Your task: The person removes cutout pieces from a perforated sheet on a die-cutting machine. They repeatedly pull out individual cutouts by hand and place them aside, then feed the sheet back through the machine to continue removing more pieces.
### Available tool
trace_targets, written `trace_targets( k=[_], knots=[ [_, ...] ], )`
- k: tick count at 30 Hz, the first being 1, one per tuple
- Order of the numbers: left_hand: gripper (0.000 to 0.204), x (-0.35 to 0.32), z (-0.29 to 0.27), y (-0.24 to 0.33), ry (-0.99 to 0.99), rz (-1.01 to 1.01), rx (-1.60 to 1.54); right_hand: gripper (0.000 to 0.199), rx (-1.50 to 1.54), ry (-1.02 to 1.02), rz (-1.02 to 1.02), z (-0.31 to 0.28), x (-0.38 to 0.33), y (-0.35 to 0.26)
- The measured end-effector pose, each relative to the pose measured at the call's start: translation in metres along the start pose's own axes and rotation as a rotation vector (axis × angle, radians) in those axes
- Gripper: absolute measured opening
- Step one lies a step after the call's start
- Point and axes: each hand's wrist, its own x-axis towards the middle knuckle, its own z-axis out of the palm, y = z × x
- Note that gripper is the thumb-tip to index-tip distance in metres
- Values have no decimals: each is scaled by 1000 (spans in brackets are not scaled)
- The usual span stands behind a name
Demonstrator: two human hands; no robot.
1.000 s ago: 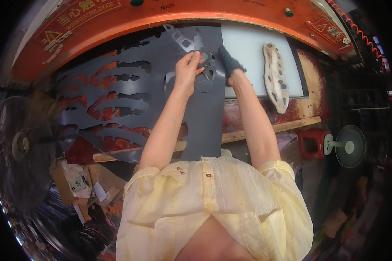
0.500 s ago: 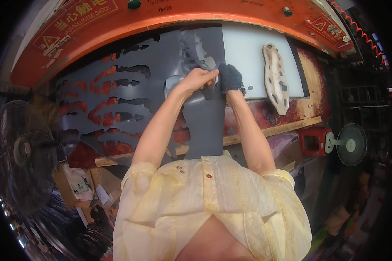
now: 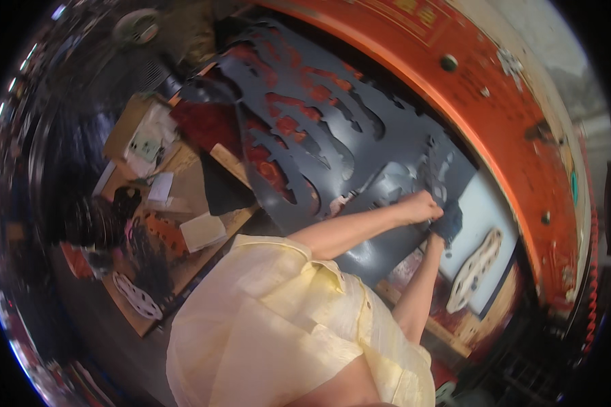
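My bare left hand is closed, thumb against curled fingers, over the right part of a dark grey sheet. Whatever it pinches is hidden. Right beside it, my right hand wears a dark glove and is curled at the sheet's edge; its fingertips are hidden. The smooth, flexible-looking sheet is cut through with rows of long wavy openings. Thin cut strips of the same grey lie just beyond my left hand. On a white board to the right rests a pale oblong piece with holes.
An orange machine beam runs along the far side of the table. Left of me, a cardboard box and a board hold papers and a white holed piece. A fan stands at the far left.
My view has swung left and tilted, so the table now runs diagonally and the items on the left show more. Both hands stay close together at the sheet.
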Motion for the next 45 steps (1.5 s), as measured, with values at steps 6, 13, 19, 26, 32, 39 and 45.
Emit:
trace_targets(
  k=[6,13,19,26,32,39,45],
  knots=[
    [44,10,3,3,-58,26,323,31,-36,-61,64,2,-5,18],
    [37,-40,3,37,204,35,309,34,-86,-99,10,7,11,19],
    [33,-87,-95,142,5,-95,-344,37,-242,-246,-83,34,78,-5],
    [32,-101,-41,54,-39,336,540,45,-42,-48,114,-35,55,-60],
    [28,-85,-20,37,-132,629,924,63,1507,-678,406,-89,-8,-84],
    [29,-83,-9,59,-91,529,859,24,1269,-326,121,-48,34,-84],
    [56,-77,-86,46,37,16,-504,23,1045,-186,-45,-53,24,-88]
  ],
)
